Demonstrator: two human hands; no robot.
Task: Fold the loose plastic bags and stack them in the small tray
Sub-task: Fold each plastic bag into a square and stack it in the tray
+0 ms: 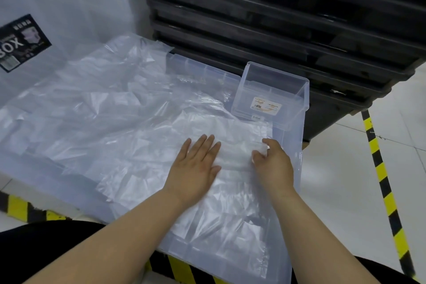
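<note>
while the folded plastic bag [235, 155] lies atop the loose plastic bags [103, 110], your left hand [196, 163] presses it, fingers straight and slightly spread; your right hand [273, 163] pinches its end (fingers curled). small tray [279, 71]: just beyond, upright.

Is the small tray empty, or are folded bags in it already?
Empty, it seems: through the clear walls of the small tray only a label sticker shows, no folded bags.
</note>
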